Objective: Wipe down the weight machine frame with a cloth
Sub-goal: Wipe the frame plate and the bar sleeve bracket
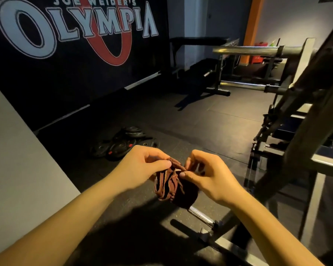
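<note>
- While we hold both hands out in front of us, the cloth (172, 182) hangs bunched between them, dark red with black stripes.
- Our left hand (142, 167) pinches its top edge between thumb and curled fingers.
- Our right hand (208, 177) pinches the same edge just beside it, fingers bent.
- To the right of our hands stands the weight machine frame (304, 120), apart from the cloth.
- Beyond our left hand, weight plates (123, 143) lie on the floor (210, 120).
</note>
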### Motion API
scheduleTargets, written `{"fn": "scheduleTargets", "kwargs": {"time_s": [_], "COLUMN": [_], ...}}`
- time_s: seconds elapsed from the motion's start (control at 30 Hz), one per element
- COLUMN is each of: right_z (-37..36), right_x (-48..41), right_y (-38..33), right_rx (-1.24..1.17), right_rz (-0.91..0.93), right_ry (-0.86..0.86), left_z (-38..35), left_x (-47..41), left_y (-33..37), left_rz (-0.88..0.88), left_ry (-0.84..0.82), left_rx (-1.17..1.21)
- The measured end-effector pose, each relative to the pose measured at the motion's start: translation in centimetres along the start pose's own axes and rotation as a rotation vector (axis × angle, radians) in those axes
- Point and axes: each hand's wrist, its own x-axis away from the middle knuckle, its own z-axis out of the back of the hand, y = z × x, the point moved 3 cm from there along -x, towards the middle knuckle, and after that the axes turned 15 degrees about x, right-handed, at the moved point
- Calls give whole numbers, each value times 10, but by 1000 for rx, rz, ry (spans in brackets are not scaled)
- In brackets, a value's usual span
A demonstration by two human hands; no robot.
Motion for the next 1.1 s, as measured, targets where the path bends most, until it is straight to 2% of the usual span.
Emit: {"fn": "scheduleTargets", "kwargs": {"time_s": [0.1, 0.2, 0.27, 0.37, 0.5, 0.57, 0.63, 0.77, 0.93, 1.0, 1.1], "right_z": [3, 4, 5, 9, 20, 25, 30, 39, 46, 51, 51], "right_x": [-42, -82, -105, -134, -157, -169, -181, -196, -209, -214, -226], "right_y": [16, 38, 56, 84, 110, 119, 120, 129, 135, 129, 121], "right_rx": [-25, 178, 175, 137, 180, 81, 13, -283, -632, -705, -614], "right_rz": [154, 312, 286, 153, 142, 75, 125, 94, 17, 35, -17], "right_ry": [-56, 8, 43, 76, 69, 86, 144, 140, 16, 15, -103], "left_z": [22, 45, 59, 72, 83, 89, 96, 106, 117, 123, 127], "left_x": [-41, -91, -122, -160, -192, -204, -214, -231, -247, -254, -266], "left_y": [-3, 1, 1, 0, 9, 14, 18, 31, 27, 19, 12], "left_rz": [26, 18, 17, -16, -107, -128, -164, -241, -281, -275, -268], "left_ry": [-21, 71, 175, 270, 370, 385, 419, 431, 515, 534, 475], "left_rx": [-86, -152, -149, -78, 39, 76, 62, -14, -63, -6, 26]}}
